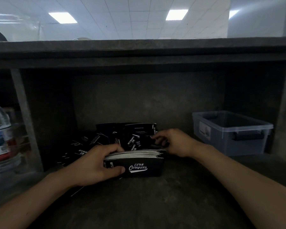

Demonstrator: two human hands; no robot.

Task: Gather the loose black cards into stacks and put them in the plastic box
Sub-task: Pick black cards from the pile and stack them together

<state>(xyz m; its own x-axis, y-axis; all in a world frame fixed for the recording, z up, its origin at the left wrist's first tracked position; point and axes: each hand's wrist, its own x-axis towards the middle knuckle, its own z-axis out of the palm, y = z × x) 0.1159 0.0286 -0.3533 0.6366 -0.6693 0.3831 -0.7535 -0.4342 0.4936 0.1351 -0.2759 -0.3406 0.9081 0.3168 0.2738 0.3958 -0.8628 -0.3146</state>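
Risk first: the thick, white-edged stack of black cards [139,164] stands on its long edge near the centre of the dark grey shelf [155,204], clamped only at its left end by the left hand [96,164]. Thumb lies across the printed near face, fingers curl over the top and far side. The right end is free, so cards there could fan out or slide off, esp. if the grip loosens while more get pushed in. Top edges look uneven, so it prob. isn't squared yet, and lifting it as is may shed some.

Right hand [173,142] reaches past the far side of the stack into the loose heap of black cards [130,129], knuckles up, fingers curled in narrow. It's too dark to tell whether they pinch a card. Dim light could also leave strays missed at left.

Translucent bluish plastic box [248,146] w/ dark handle sits open at far right, well apart from both hands. Both forearms come in low from the near edge.
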